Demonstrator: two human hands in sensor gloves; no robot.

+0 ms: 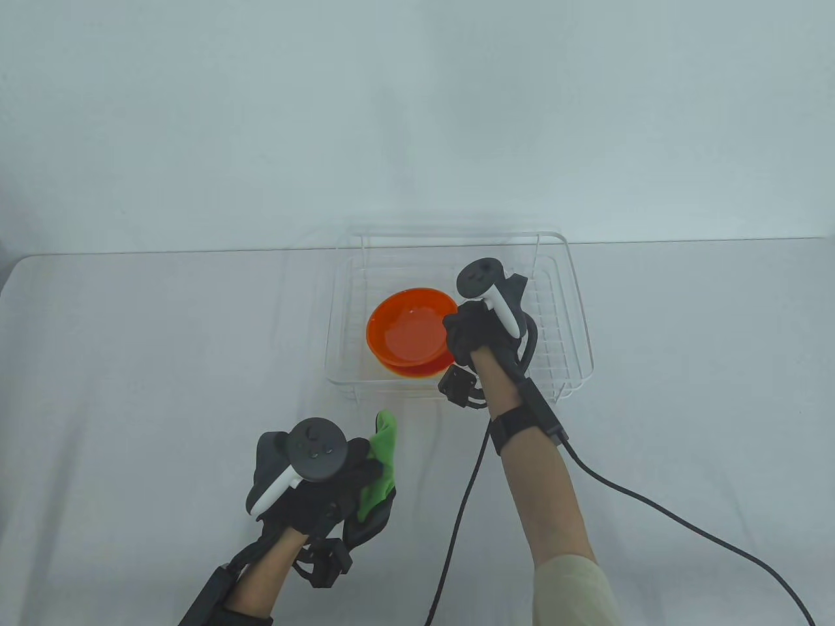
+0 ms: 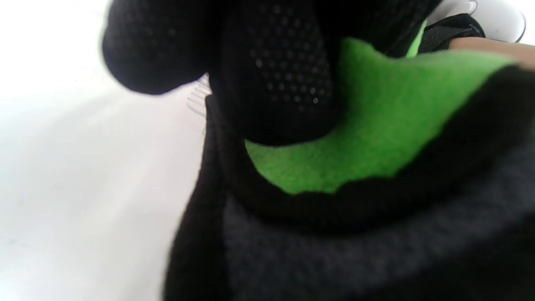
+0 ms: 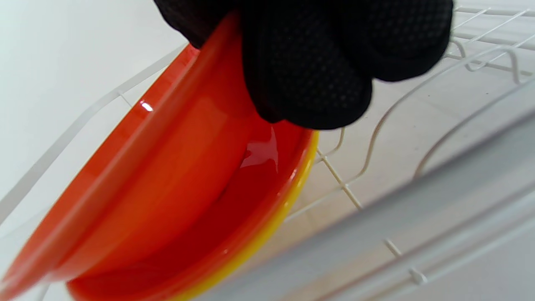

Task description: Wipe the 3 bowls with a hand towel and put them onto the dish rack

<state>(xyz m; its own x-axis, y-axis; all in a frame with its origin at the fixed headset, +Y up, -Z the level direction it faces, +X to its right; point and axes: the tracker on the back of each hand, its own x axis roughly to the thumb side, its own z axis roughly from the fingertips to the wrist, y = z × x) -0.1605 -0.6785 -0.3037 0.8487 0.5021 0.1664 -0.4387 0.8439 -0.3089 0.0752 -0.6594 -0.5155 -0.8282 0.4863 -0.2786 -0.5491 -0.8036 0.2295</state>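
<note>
I see a pale grey table point(image 1: 163, 365) against a plain pale wall point(image 1: 417, 117). My right hand point(image 1: 471, 332) pinches the rim of the orange bowl point(image 1: 409, 332), stacked in other bowls inside the dish rack point(image 1: 574, 326). My left hand point(image 1: 313, 482) clutches the green towel point(image 1: 381, 466) near the rack's front, well clear of the bowls.

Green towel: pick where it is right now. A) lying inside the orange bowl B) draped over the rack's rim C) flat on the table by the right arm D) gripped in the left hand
D: the green towel is bunched in the curled fingers of the left hand, near the table's front, apart from the rack.
</note>
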